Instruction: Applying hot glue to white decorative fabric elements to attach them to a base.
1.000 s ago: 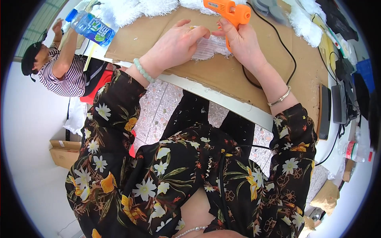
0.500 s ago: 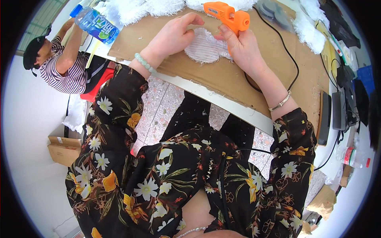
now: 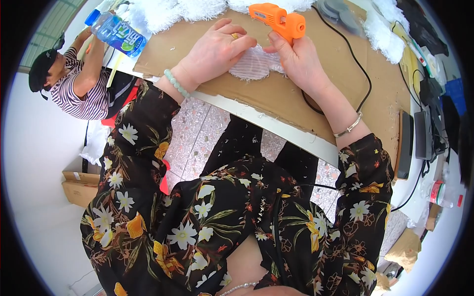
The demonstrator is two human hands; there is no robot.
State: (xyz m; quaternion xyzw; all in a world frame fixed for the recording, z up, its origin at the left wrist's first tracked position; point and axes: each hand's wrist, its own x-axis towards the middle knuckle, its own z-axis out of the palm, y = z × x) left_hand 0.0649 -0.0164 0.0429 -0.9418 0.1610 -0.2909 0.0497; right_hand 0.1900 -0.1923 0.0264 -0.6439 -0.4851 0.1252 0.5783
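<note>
My left hand (image 3: 217, 49) lies flat on a pale lacy fabric piece (image 3: 249, 69) and presses it against the brown cardboard sheet (image 3: 276, 93) that covers the table. My right hand (image 3: 298, 61) grips an orange glue gun (image 3: 279, 19) just above the piece's right edge, nozzle pointing left. The gun's black cord (image 3: 358, 74) loops across the cardboard behind my right wrist. A green bead bracelet is on my left wrist, a silver bangle on my right.
White fluffy material (image 3: 173, 10) is heaped along the far edge. A plastic water bottle (image 3: 116, 32) lies at the far left. A person in a striped shirt (image 3: 74, 84) sits left. Dark devices and cables (image 3: 427, 123) crowd the right side.
Both hands have stayed on the fabric piece. The glue gun has shifted slightly right and closer over the piece. The view has tilted a little.
</note>
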